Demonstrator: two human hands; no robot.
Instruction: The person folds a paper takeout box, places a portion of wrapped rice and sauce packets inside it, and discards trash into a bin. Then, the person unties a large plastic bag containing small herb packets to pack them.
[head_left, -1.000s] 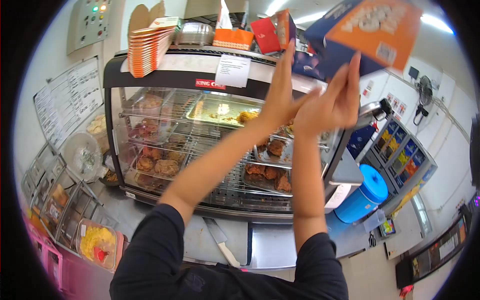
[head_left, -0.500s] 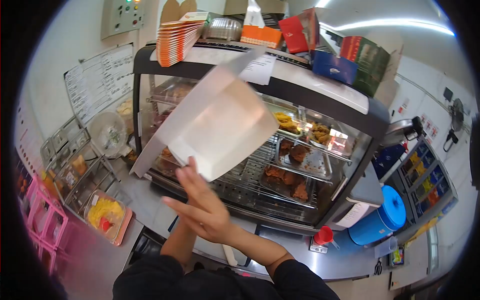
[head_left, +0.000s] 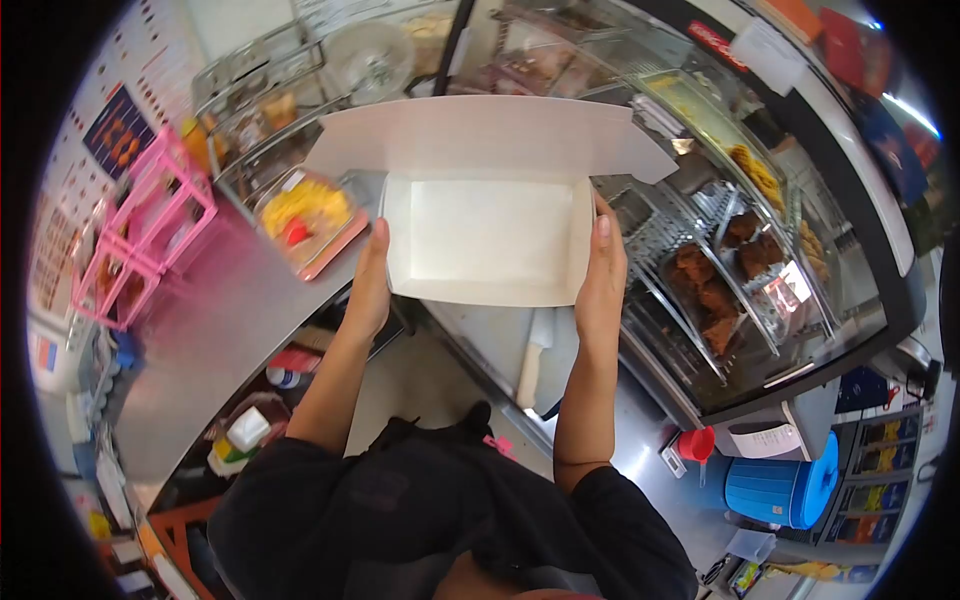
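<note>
An empty white paper box (head_left: 490,240) is held up in front of me, its lid raised along the far side. My left hand (head_left: 370,283) presses on the box's left wall, and my right hand (head_left: 602,275) grips the right wall. Below the box, a knife (head_left: 531,375) with a pale handle lies on a white board. Left of the box sits a clear tray of yellow shredded food (head_left: 305,212) with a red scoop in it.
A glass display cabinet (head_left: 860,340) with trays of fried food stands at the right. Pink wire baskets (head_left: 160,220) are on the steel counter (head_left: 190,370) at the left. A blue drink container (head_left: 780,490) and a red cup (head_left: 696,443) stand at the lower right.
The view has swung left. The box, earlier tilted with my hands close together below it, is now level with its opening facing me, and my hands have spread to its two sides.
</note>
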